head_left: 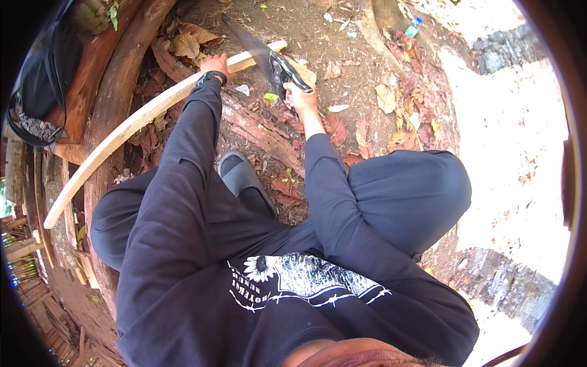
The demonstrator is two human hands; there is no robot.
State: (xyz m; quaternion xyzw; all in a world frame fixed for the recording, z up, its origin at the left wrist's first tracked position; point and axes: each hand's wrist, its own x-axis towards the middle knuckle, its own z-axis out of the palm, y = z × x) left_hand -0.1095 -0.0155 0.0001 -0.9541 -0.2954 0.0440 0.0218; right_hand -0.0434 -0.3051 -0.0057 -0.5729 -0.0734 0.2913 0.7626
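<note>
From the lower left of the frame to its upper middle runs the plank (137, 121), bowed by the lens, passing over the logs (122, 67) at upper left; whether it bears on them I cannot tell. That long tail should lie steady, or the cut may wander.

At upper middle, the left hand (215, 64) lies over the plank with fingers bent across it, apparently pinning it; the thumb's hold is not clear. Pressing straight down there would suit, fingers well apart from the teeth.

Just right of it, the saw (257, 49) crosses the plank near its upper end, blade blurred, so I cannot tell how deep it sits. Long, even strokes in one line would serve best, easing near the finish, as the short end looks unpropped. The right hand (299, 98) is closed round the handle.

Below these, at centre, a shoe (244, 180) sits well apart from the blade. For room, the tip points to dirt at the top edge, and the backstroke has leaf-strewn ground before the knee (416, 189) right of centre. The bottle (414, 27) at upper right and the bright ground (507, 153) beyond lie clear of the stroke.
</note>
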